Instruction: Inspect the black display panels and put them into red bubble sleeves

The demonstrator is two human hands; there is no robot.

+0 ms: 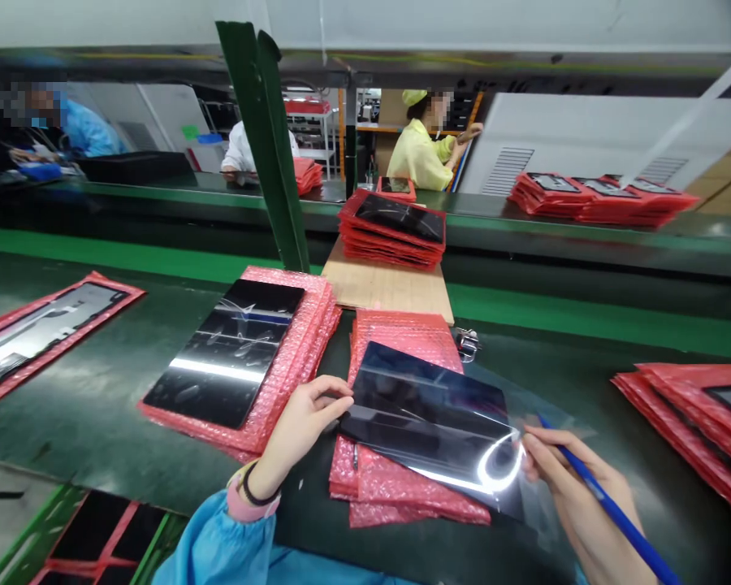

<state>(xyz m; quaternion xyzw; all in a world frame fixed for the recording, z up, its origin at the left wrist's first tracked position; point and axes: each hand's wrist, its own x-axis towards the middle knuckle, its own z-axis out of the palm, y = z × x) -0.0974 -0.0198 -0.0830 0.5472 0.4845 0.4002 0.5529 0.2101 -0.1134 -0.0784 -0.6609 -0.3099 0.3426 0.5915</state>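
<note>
My left hand (308,422) pinches the left edge of a dark glass screen panel (426,414), which is tilted above a stack of pink bubble-wrap sleeves (395,487). A clear film (542,398) reaches past the panel's right side. My right hand (585,487) pinches near that side, at the film, while a slim blue pen-like stick (615,512) lies across its fingers. Whether the right fingertips also touch the panel is hard to tell. Left of my left hand, another black screen panel (225,357) rests on stacked pink sleeves (308,341).
A metal clip (468,344) sits behind the sleeves. Stacked red-wrapped panels (393,231) stand on a wooden board (390,284). More red sleeves (694,431) lie at right, and a sleeved panel (49,329) at left. A green post (268,146) rises behind the bench; several people work beyond.
</note>
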